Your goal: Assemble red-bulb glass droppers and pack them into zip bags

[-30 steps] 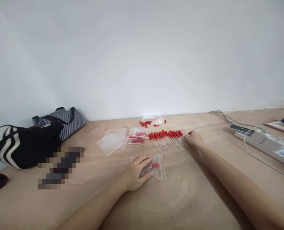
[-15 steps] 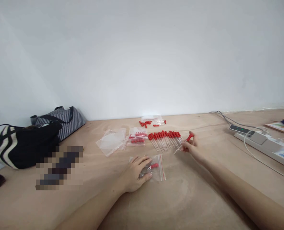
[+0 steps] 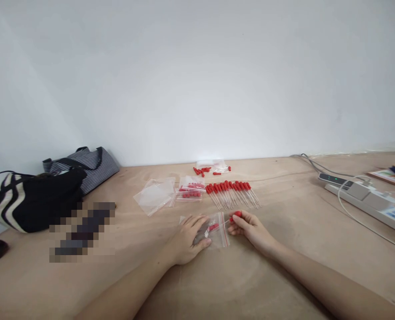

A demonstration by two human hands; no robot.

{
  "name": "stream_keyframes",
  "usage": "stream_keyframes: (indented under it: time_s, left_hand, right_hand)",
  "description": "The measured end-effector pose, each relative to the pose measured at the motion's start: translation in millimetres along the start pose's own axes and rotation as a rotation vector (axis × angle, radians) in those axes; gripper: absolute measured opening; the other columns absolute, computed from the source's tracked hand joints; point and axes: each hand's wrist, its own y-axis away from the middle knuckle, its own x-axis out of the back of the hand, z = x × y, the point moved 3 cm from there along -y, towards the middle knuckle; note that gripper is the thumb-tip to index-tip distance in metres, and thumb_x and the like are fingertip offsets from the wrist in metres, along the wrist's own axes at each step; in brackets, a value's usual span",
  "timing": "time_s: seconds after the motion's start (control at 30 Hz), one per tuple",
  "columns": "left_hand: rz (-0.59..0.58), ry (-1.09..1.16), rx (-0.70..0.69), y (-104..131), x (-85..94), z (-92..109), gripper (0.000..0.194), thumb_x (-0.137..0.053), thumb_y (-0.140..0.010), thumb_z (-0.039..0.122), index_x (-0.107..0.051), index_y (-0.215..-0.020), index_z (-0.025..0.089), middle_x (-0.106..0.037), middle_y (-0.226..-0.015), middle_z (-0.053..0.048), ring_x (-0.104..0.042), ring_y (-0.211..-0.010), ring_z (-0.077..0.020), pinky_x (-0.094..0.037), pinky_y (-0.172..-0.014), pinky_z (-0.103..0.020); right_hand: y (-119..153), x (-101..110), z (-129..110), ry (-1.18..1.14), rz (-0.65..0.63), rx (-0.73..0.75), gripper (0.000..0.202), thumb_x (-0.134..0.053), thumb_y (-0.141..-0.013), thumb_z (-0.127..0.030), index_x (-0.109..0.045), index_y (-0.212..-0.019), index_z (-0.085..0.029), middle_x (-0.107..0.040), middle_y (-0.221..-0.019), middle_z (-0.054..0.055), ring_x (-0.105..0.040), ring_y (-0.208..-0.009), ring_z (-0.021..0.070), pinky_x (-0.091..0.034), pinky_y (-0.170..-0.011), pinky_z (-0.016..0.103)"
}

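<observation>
My left hand (image 3: 190, 238) lies with its fingers spread over a clear zip bag (image 3: 222, 242), pressing it to the table. A red rubber bulb (image 3: 213, 227) shows inside the bag, and the hand covers part of the bag. At the bag's red-lined zip end, my right hand (image 3: 247, 229) pinches a dropper (image 3: 236, 215) by its red bulb. Its thin clear tube points left at the bag mouth; I cannot make out how far the tip reaches in. Behind the hands several red-bulbed droppers (image 3: 229, 189) lie in a row.
Filled bags with red bulbs (image 3: 191, 194) and flat clear bags (image 3: 155, 195) lie left of the row. Loose red bulbs (image 3: 202, 170) are near the wall. A power strip (image 3: 367, 200) with cables stands at right; a black bag (image 3: 47, 202) and a striped bag (image 3: 100, 166) at left.
My right hand has brought the dropper left and nearer, from beside the row's right end to the zip bag's mouth. My left hand stays on the bag.
</observation>
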Motion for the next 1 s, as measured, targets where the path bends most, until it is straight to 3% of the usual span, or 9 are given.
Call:
stream_keyframes:
  time_s: [0.27, 0.4, 0.53, 0.63, 0.7, 0.8, 0.87, 0.97, 1.0]
  left_hand:
    - [-0.008, 0.031, -0.006, -0.3, 3.0, 4.5, 0.049, -0.046, -0.082, 0.040, -0.036, -0.126, 0.021, -0.043, -0.129, -0.009, -0.038, -0.118, -0.0253, -0.030, -0.099, -0.044]
    - [0.005, 0.046, 0.022, -0.2, 0.4, 1.3, 0.055, -0.048, -0.081, 0.039, -0.030, -0.129, 0.020, -0.042, -0.129, -0.010, -0.037, -0.118, -0.0267, -0.030, -0.098, -0.046]
    - [-0.005, 0.050, 0.026, 0.1, -1.8, -0.7, 0.059, -0.046, -0.081, 0.039, -0.024, -0.131, 0.018, -0.039, -0.131, -0.011, -0.036, -0.119, -0.0258, -0.029, -0.099, -0.046]
    - [-0.021, 0.036, 0.037, 0.4, -1.9, -0.7, 0.058, -0.045, -0.082, 0.041, -0.025, -0.131, 0.017, -0.038, -0.132, -0.011, -0.035, -0.120, -0.0262, -0.029, -0.099, -0.046]
    - [-0.022, 0.033, 0.046, 0.5, -1.5, -0.7, 0.058, -0.045, -0.082, 0.041, -0.026, -0.131, 0.018, -0.038, -0.132, -0.011, -0.034, -0.121, -0.0268, -0.029, -0.099, -0.046]
    - [-0.023, 0.040, 0.048, 0.4, -0.7, -0.8, 0.058, -0.045, -0.082, 0.041, -0.025, -0.131, 0.018, -0.038, -0.132, -0.011, -0.034, -0.120, -0.0269, -0.030, -0.098, -0.046]
    - [-0.023, 0.042, 0.037, 0.2, 0.0, -0.6, 0.057, -0.045, -0.082, 0.041, -0.025, -0.131, 0.019, -0.039, -0.131, -0.011, -0.036, -0.119, -0.0264, -0.031, -0.097, -0.046]
    - [-0.021, 0.035, 0.028, 0.3, 1.1, -0.1, 0.056, -0.045, -0.081, 0.040, -0.026, -0.130, 0.018, -0.039, -0.131, -0.011, -0.037, -0.119, -0.0256, -0.032, -0.097, -0.044]
    - [-0.019, 0.033, 0.028, 0.3, 1.4, -0.1, 0.056, -0.045, -0.081, 0.040, -0.026, -0.130, 0.018, -0.039, -0.131, -0.011, -0.037, -0.118, -0.0254, -0.032, -0.097, -0.043]
  right_hand:
    - [-2.7, 1.2, -0.1, 0.127, 0.065, 0.147, 0.033, -0.064, -0.062, -0.041, -0.045, -0.080, -0.020, -0.049, -0.063, -0.006, -0.049, -0.050, 0.0074, -0.039, -0.050, 0.022]
    - [-5.5, 1.5, 4.5, 0.347, -0.003, 0.206, 0.025, -0.063, -0.064, -0.038, -0.050, -0.073, -0.019, -0.050, -0.057, -0.005, -0.045, -0.051, 0.0089, -0.036, -0.052, 0.023]
    - [-0.8, -6.6, 1.0, 0.656, -0.096, 0.315, 0.015, -0.056, -0.072, -0.031, -0.063, -0.076, -0.019, -0.056, -0.066, 0.000, -0.048, -0.061, 0.0124, -0.037, -0.058, 0.025]
    - [6.1, -18.2, -2.4, 0.811, -0.197, 0.438, 0.022, -0.046, -0.079, -0.026, -0.067, -0.072, -0.022, -0.056, -0.069, 0.002, -0.050, -0.070, 0.0146, -0.038, -0.064, 0.027]
    - [5.7, -19.6, -3.5, 0.843, -0.190, 0.458, 0.023, -0.047, -0.078, -0.027, -0.066, -0.069, -0.022, -0.055, -0.066, 0.002, -0.050, -0.067, 0.0142, -0.037, -0.061, 0.026]
    - [-8.8, -0.6, -11.4, 0.803, -0.009, 0.435, 0.018, -0.053, -0.073, -0.032, -0.063, -0.067, -0.019, -0.057, -0.067, 0.002, -0.050, -0.062, 0.0135, -0.039, -0.058, 0.024]
    - [-25.2, 27.2, -23.1, 0.854, 0.233, 0.404, 0.018, -0.050, -0.074, -0.032, -0.060, -0.070, -0.018, -0.060, -0.069, 0.003, -0.052, -0.065, 0.0147, -0.040, -0.060, 0.024]
    - [-51.1, 77.5, -37.1, 1.079, 0.552, 0.100, 0.026, -0.050, -0.073, -0.035, -0.059, -0.088, -0.016, -0.063, -0.083, 0.006, -0.056, -0.070, 0.0157, -0.040, -0.060, 0.024]
    - [-58.2, 90.8, -40.6, 1.105, 0.594, 0.054, 0.031, -0.051, -0.072, -0.034, -0.058, -0.093, -0.013, -0.063, -0.086, 0.010, -0.057, -0.073, 0.0175, -0.041, -0.060, 0.024]
